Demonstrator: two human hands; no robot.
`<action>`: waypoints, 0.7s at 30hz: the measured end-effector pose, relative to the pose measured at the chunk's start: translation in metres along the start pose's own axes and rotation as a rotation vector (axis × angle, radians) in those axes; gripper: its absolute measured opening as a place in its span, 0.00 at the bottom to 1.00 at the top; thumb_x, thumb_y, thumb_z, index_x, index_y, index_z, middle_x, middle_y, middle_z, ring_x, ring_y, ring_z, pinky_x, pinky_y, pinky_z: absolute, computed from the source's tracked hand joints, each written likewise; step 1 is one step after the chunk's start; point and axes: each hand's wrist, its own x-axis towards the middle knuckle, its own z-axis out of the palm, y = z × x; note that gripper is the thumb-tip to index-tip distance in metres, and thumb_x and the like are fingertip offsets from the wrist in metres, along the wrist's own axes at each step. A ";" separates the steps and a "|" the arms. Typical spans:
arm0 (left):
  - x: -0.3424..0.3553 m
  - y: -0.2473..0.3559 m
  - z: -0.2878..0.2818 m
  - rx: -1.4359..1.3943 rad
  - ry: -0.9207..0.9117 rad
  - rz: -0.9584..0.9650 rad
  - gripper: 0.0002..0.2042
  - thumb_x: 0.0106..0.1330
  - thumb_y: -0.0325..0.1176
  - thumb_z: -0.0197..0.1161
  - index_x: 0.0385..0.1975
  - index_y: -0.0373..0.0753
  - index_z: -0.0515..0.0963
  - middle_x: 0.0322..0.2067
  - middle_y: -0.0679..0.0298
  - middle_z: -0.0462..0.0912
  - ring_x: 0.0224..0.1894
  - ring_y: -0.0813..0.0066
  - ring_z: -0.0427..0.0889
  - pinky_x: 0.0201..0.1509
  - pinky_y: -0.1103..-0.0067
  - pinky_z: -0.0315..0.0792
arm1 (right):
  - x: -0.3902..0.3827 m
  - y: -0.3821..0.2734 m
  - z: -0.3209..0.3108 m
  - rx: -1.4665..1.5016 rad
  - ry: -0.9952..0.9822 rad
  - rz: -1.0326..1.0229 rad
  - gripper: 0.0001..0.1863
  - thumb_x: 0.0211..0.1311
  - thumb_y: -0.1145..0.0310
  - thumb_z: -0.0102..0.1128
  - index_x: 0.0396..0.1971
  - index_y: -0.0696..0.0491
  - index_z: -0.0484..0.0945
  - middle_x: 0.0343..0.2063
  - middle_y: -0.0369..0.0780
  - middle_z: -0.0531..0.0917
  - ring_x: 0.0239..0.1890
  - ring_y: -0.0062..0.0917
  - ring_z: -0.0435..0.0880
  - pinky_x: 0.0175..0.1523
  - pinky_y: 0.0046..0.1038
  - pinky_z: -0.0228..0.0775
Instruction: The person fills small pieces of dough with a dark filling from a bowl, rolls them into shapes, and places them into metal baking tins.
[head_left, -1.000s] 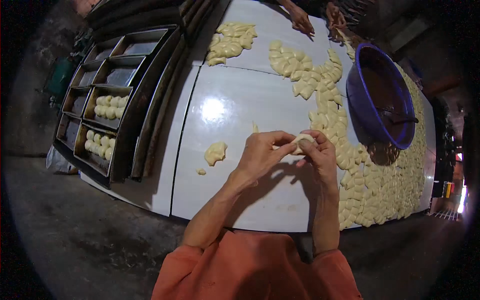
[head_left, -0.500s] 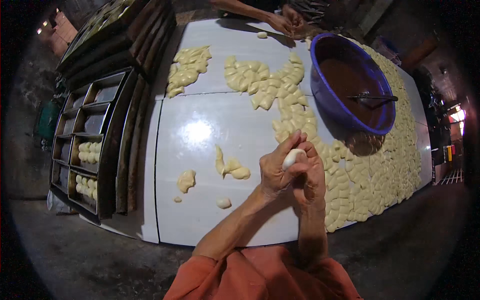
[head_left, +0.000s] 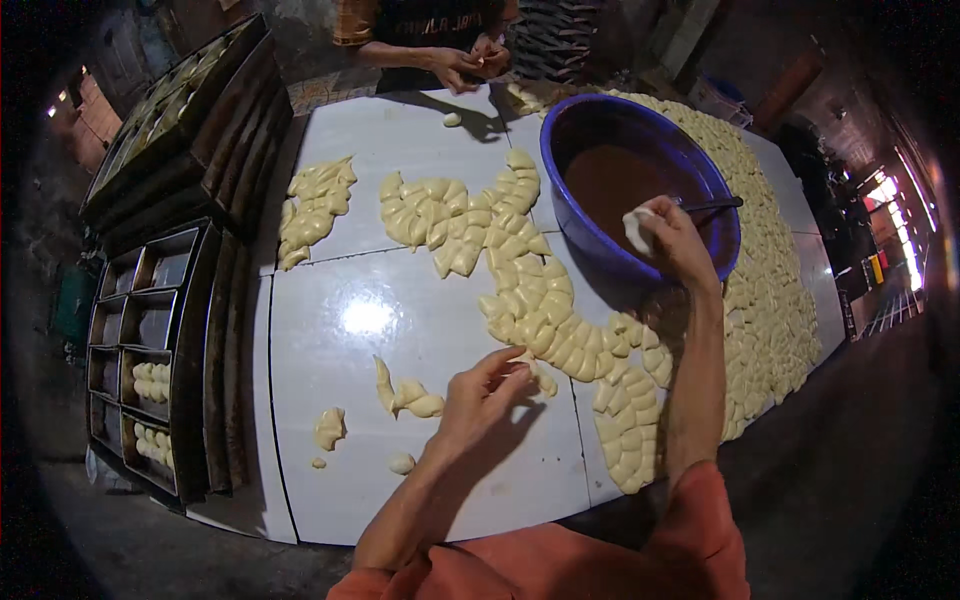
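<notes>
My right hand [head_left: 678, 240] is over the near side of a blue-purple basin [head_left: 572, 222], closed on a white, smooth dough ball [head_left: 640, 232]. The basin holds a brown filling [head_left: 610, 170], in which a dark-handled utensil [head_left: 715, 204] leans on the far-right rim. My left hand [head_left: 488, 393] is low over the white table, fingers apart, with its fingertips beside a small loose dough piece [head_left: 545, 383] at the edge of the rows of cut dough [head_left: 560, 330]. Whether the fingers touch that piece is hard to tell.
At the left stand stacked dark metal trays [head_left: 190, 130] and a divided tray [head_left: 200, 330] with dough balls in two compartments. Dough scraps [head_left: 330, 428] and one round ball [head_left: 402, 463] lie near my left forearm. Across the table, another person's hands [head_left: 468, 65] work together. Dough pieces [head_left: 770, 330] blanket the right side.
My hands were together around the dough ball; now they are apart. The right has gone up to the basin with the ball, the left down-left to the dough edge. The view has shifted.
</notes>
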 end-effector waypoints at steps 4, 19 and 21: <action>-0.005 0.002 -0.009 -0.004 -0.013 -0.098 0.21 0.73 0.39 0.61 0.61 0.32 0.74 0.49 0.53 0.85 0.50 0.70 0.84 0.56 0.74 0.76 | 0.056 0.082 -0.028 -0.533 -0.379 0.072 0.10 0.67 0.62 0.60 0.38 0.53 0.78 0.33 0.33 0.82 0.37 0.18 0.77 0.44 0.24 0.70; -0.010 -0.006 -0.016 -0.062 -0.049 -0.057 0.20 0.73 0.39 0.61 0.59 0.34 0.75 0.48 0.56 0.85 0.50 0.72 0.82 0.56 0.76 0.75 | 0.014 -0.015 0.032 0.291 -0.238 0.187 0.07 0.67 0.64 0.64 0.34 0.50 0.76 0.26 0.29 0.77 0.31 0.13 0.79 0.39 0.19 0.73; -0.002 -0.001 -0.009 -0.058 -0.024 -0.072 0.20 0.74 0.40 0.60 0.59 0.33 0.76 0.49 0.57 0.84 0.52 0.73 0.81 0.56 0.76 0.75 | -0.001 -0.024 0.042 0.476 -0.218 0.139 0.07 0.70 0.63 0.61 0.37 0.49 0.76 0.28 0.32 0.80 0.26 0.15 0.80 0.28 0.18 0.72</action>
